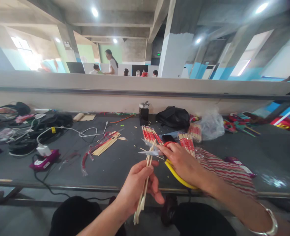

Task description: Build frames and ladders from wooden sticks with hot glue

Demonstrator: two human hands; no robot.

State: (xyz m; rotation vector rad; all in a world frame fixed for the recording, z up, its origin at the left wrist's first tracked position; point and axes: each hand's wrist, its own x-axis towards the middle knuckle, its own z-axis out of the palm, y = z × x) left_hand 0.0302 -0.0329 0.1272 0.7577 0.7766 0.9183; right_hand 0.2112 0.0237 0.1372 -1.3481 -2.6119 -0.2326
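Note:
My left hand is closed around a few thin wooden chopsticks, held at a steep slant over the table's front edge. In my right hand is a pair of scissors, with part of a red handle showing at the fingers. The parted blades lie across the upper ends of the chopsticks. A yellow curved piece shows below the right hand; whether it belongs to the scissors I cannot tell. Beyond the left hand lies a loose pile of chopsticks. Red-banded chopstick packs lie behind the right hand.
A striped cloth lies under my right forearm. White cable and a purple box with a white charger are left. At the back stand a dark container, a black bag and clear plastic. People are beyond the partition.

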